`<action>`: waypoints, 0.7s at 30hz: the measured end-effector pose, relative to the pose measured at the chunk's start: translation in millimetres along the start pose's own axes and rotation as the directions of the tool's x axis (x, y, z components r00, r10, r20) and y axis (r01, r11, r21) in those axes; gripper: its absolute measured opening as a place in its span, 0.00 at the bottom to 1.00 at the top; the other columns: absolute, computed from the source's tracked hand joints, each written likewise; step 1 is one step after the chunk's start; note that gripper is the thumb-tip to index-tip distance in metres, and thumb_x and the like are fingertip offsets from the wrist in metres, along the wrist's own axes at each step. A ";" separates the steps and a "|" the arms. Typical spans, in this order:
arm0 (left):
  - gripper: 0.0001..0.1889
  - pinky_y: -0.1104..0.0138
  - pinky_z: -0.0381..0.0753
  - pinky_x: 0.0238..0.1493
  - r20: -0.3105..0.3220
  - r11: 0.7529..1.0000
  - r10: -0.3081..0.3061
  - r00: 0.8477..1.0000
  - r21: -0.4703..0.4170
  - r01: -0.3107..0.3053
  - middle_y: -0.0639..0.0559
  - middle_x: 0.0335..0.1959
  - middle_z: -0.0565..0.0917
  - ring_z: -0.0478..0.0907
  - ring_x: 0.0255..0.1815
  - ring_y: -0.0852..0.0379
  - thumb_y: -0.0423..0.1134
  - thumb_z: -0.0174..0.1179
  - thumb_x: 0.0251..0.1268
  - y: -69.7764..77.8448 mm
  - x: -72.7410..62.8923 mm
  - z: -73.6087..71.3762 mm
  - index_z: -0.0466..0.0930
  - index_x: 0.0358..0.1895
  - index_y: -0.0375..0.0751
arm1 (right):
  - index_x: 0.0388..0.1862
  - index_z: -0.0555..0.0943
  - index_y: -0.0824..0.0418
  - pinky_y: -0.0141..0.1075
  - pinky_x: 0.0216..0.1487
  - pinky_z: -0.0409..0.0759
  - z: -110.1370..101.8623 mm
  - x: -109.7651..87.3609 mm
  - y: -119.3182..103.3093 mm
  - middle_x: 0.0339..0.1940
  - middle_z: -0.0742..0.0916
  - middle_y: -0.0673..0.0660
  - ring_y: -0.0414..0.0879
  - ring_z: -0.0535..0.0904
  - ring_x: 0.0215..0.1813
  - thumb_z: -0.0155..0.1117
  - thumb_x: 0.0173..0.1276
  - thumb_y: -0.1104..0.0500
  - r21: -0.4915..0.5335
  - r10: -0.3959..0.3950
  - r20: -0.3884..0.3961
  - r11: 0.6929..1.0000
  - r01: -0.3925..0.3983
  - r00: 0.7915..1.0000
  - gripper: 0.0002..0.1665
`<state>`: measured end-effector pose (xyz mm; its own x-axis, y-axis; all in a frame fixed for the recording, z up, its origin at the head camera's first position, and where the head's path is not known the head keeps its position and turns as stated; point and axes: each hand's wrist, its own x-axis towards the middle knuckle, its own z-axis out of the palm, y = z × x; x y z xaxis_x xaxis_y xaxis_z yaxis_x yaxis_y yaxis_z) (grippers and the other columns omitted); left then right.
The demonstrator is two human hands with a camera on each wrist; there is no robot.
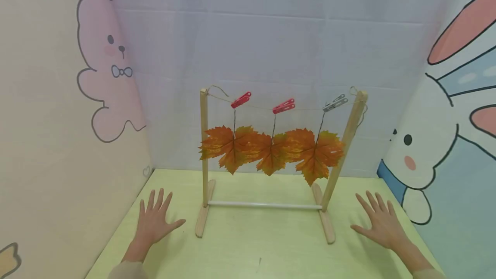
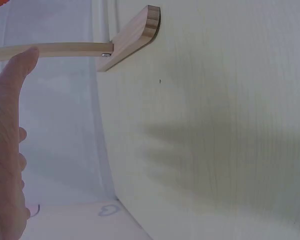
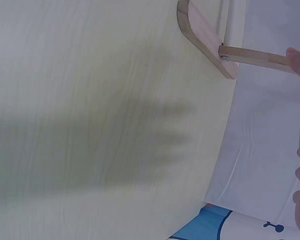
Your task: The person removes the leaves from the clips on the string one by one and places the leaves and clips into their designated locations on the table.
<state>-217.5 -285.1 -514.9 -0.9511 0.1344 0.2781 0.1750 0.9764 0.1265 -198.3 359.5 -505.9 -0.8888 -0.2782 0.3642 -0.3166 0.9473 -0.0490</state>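
A wooden stand with two upright posts and a white crossbar is on the table. Between the post tops runs a thin string. Two red clothespins and a grey clothespin sit on it, and three orange maple leaves hang below by their stems. My left hand is spread with straight fingers left of the stand, touching nothing. To the right of the stand, my right hand is likewise spread and holds nothing. Each wrist view shows its hand only partly, at the frame edge.
The pale yellow table reaches back to a whitish curtain. A wall with a pink bunny drawing stands at the left, and one with a white rabbit drawing at the right.
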 end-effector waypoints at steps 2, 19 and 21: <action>0.51 0.39 0.37 0.62 -0.009 1.000 0.007 1.000 -0.026 -0.008 0.31 0.68 0.52 0.38 0.70 0.35 0.69 0.56 0.44 1.8 2.2 0.2 0.58 0.67 0.35 | 0.72 0.52 0.53 0.66 0.59 0.47 -1.7 2.3 -1.9 0.65 0.64 0.71 0.67 0.50 0.68 0.65 0.47 0.35 0.014 -0.018 -0.017 1.000 0.019 1.000 0.57; 0.48 0.42 0.53 0.59 -0.132 0.982 0.100 0.986 -0.146 -0.119 0.29 0.65 0.58 0.50 0.65 0.32 0.62 0.64 0.43 15.5 18.8 -10.5 0.61 0.64 0.34 | 0.62 0.66 0.67 0.57 0.49 0.64 -24.1 25.7 -16.5 0.57 0.71 0.71 0.70 0.65 0.55 0.75 0.40 0.46 0.111 -0.128 -0.181 0.982 0.150 0.975 0.51; 0.47 0.42 0.54 0.59 -0.148 0.979 0.111 0.983 -0.154 -0.133 0.29 0.64 0.59 0.52 0.64 0.32 0.61 0.64 0.42 17.6 21.8 -12.6 0.61 0.64 0.34 | 0.61 0.67 0.68 0.57 0.48 0.66 -27.3 26.8 -18.6 0.57 0.72 0.71 0.69 0.66 0.54 0.75 0.39 0.47 0.126 -0.123 -0.187 0.981 0.148 0.975 0.51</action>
<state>-232.0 -267.1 -494.5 -0.8778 0.2153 0.4279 0.3374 0.9121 0.2331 -207.1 338.9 -469.8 -0.7654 -0.3580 0.5348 -0.4841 0.8679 -0.1118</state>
